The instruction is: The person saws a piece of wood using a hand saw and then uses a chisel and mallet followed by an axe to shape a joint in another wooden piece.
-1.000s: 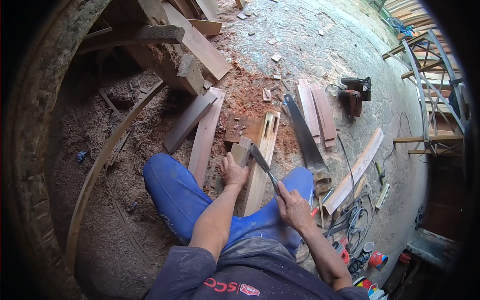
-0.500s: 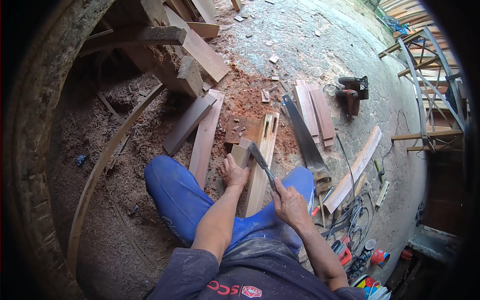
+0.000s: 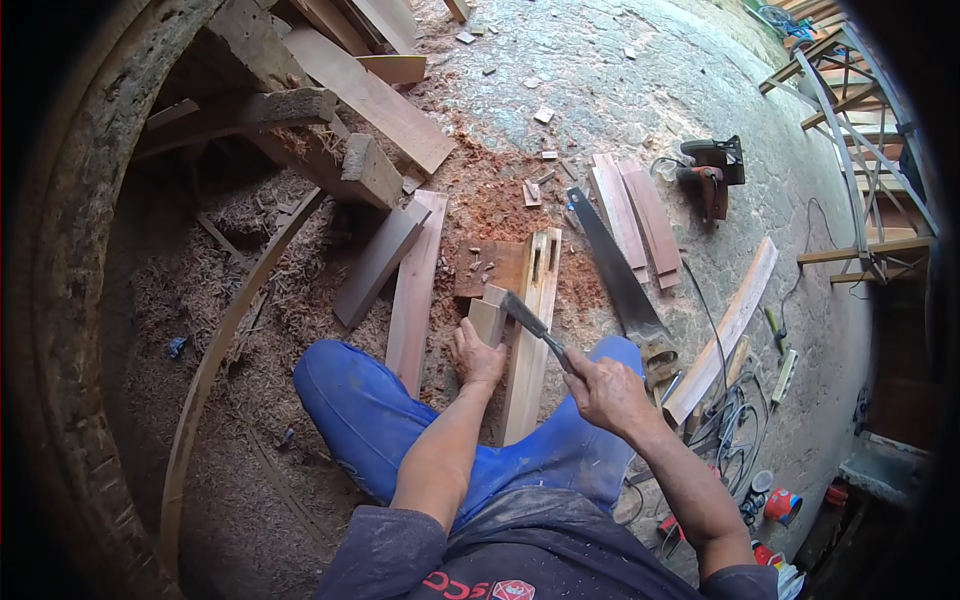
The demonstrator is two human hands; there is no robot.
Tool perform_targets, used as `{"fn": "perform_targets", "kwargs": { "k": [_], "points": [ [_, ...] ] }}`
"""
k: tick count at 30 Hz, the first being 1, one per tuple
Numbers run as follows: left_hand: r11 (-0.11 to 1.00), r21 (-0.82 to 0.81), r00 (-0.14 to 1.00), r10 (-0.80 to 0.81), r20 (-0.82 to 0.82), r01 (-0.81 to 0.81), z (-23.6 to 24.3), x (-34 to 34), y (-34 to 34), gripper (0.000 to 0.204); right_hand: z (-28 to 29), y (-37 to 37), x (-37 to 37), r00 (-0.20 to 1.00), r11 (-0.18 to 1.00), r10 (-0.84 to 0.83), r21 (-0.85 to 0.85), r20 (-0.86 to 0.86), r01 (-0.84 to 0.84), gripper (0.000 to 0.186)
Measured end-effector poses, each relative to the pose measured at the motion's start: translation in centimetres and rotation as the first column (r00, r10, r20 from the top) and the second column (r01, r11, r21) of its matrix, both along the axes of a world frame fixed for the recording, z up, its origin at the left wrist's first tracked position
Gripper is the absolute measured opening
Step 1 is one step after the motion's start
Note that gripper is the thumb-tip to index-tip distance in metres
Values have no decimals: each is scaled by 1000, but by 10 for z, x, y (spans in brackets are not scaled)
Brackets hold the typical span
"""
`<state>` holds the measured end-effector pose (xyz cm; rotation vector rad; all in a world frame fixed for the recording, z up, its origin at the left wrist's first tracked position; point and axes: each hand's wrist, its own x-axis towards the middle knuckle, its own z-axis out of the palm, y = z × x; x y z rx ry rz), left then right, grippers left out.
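Note:
My left hand [image 3: 478,357] is closed around a short squared wood block [image 3: 487,318] between my knees. In my right hand [image 3: 607,393] is a dark metal tool [image 3: 528,318] with a broad end and a thinner shaft; its exact kind does not show clearly. The tool's broad end is close to the block's upper right side, and I cannot tell whether they touch. Just right of the block lies a long pale timber [image 3: 531,345] with slots cut near its far end. A brown board [image 3: 492,262] with wood chips on it lies beyond the block.
A handsaw [image 3: 612,262] and two short planks [image 3: 640,222] lie ahead to the right, with a circular saw [image 3: 709,178] beyond. Further right are a long board [image 3: 722,335] and tangled cables [image 3: 740,430]. At left are more boards [image 3: 415,290], shavings, and a curved wooden strip [image 3: 222,350].
My right hand and the tool have moved slightly right relative to the block. My left hand still grips the block. The whole view has shifted a little.

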<state>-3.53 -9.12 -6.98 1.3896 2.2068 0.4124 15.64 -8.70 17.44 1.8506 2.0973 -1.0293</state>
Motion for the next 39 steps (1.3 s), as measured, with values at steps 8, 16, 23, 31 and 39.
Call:
{"fn": "perform_targets", "kwargs": {
  "k": [8,16,23,31,39],
  "points": [
    [1000,-4,1000,29,5,-29,-1,0,5,89,-14,6,13,998,998,41,55,-52,-38,31],
    [1000,-10,998,29,60,-29,2,9,-7,88,-54,21,-8,996,993,40,111,-82,-31,33],
    [1000,0,1000,17,17,-17,-4,-3,1,87,-5,17,20,994,994,77,88,-71,-71,30],
    [999,-11,997,51,55,-51,4,0,3,91,5,42,13,984,983,179,-33,-11,-179,31],
    [999,19,999,29,46,-30,0,0,4,86,8,61,-1,975,973,222,-65,28,-220,31]
  ]
}}
